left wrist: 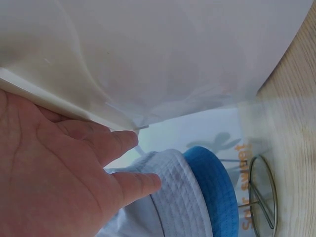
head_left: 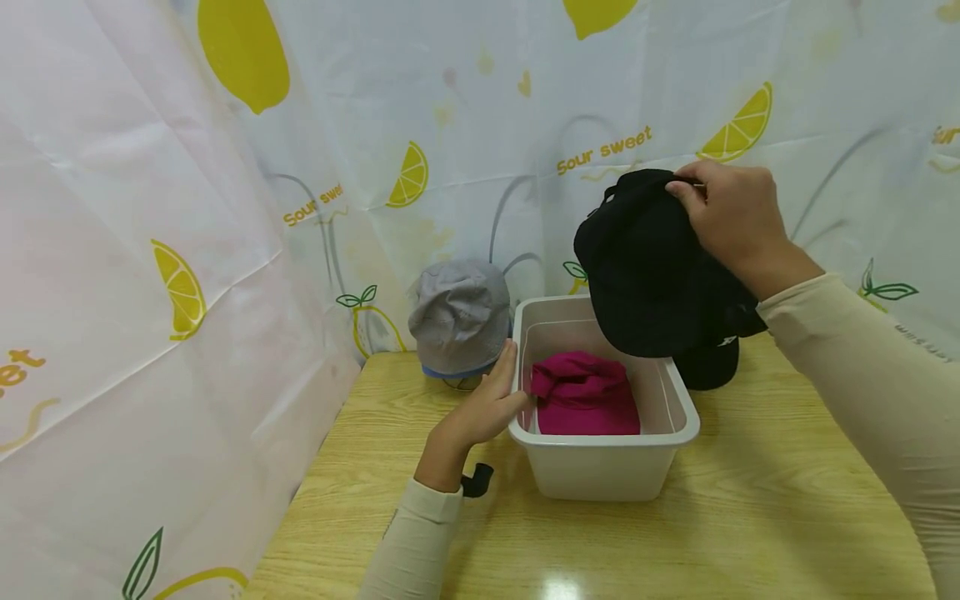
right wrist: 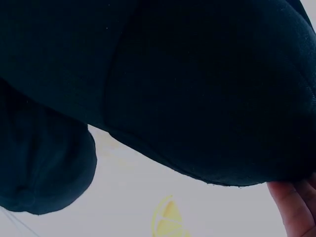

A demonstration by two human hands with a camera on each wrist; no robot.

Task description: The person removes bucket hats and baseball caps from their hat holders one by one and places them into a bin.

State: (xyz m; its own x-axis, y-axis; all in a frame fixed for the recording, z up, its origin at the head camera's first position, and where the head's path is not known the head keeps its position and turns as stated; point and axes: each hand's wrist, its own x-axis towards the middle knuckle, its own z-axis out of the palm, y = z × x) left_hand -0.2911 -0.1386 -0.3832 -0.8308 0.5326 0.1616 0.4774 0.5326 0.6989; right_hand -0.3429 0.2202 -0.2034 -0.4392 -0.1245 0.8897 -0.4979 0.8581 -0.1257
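My right hand (head_left: 738, 212) pinches the edge of a black cap (head_left: 637, 258) and holds it up over the back right of a white plastic bin (head_left: 607, 471). The cap's brim hangs down toward the bin, and its dark cloth (right wrist: 207, 89) fills most of the right wrist view. A magenta cap (head_left: 588, 404) lies inside the bin. My left hand (head_left: 483, 408) rests against the bin's left rim with its fingers straight. In the left wrist view, those fingers (left wrist: 121, 145) lie along the bin's outer side.
Left of the bin, a grey bucket hat (head_left: 461, 312) with a blue underside sits on a wire stand (left wrist: 264, 197). Another black cap (head_left: 708, 367) stands behind the bin's right side. A lemon-print curtain (head_left: 465, 108) hangs behind the wooden table (head_left: 360, 500).
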